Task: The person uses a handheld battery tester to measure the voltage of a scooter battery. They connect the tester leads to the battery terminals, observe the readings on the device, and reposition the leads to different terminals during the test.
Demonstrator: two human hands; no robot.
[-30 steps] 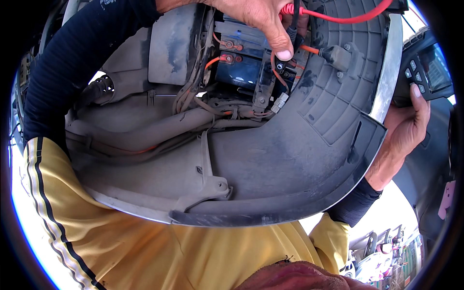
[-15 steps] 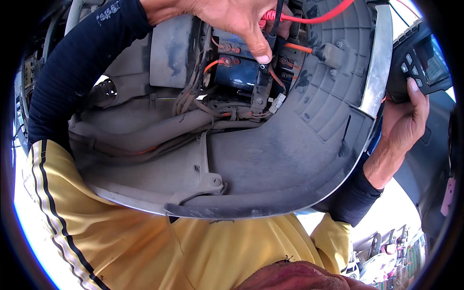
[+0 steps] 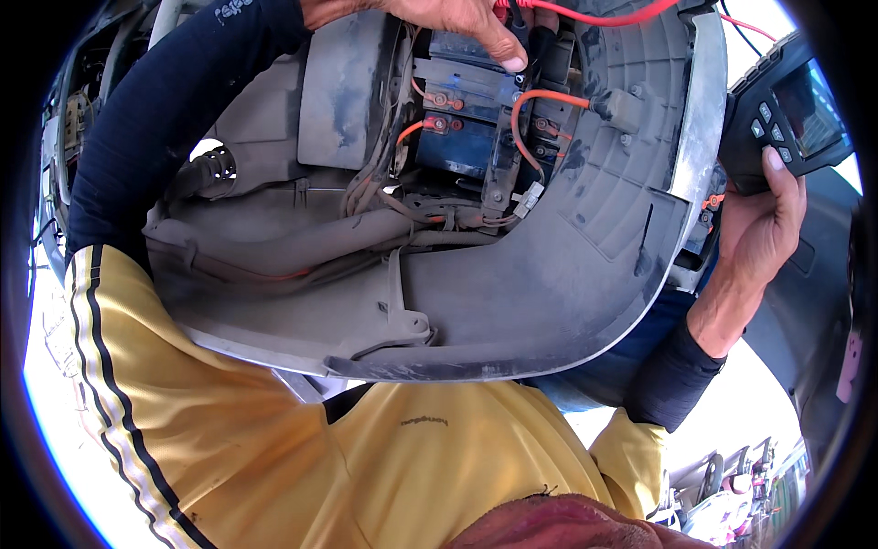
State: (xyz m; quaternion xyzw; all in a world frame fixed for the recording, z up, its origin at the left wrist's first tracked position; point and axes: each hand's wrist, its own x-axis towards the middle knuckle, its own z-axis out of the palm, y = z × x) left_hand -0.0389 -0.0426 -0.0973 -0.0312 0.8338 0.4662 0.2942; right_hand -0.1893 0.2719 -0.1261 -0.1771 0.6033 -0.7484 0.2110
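Observation:
My left hand [image 3: 457, 18] reaches in over the far side of an opened vehicle compartment, its thumb pinched against a black test lead [image 3: 540, 46]. A red cable [image 3: 608, 18] runs off from it to the right. Just below the thumb lie blue batteries [image 3: 453, 151] with reddish terminals and an orange lead [image 3: 549, 94]. The fingers behind the lead are partly hidden at the top edge. On the right, my right hand [image 3: 759, 224] grips a black handheld tester [image 3: 745, 137] with a screen and grey buttons. Its thumb rests on the lowest button.
A grey, dusty plastic housing [image 3: 549, 265] curves around the compartment, its rim near my yellow shirt. Bundled wires [image 3: 366, 183] and a thick tube [image 3: 302, 238] cross the left part. A white connector [image 3: 529, 199] hangs beside the batteries. Beyond the housing's right rim, more orange-red terminals [image 3: 712, 203] show.
My left hand has moved farther away, uncovering more of the batteries and the orange lead. The view has shifted slightly. My right hand keeps hold of the tester, thumb still on its buttons.

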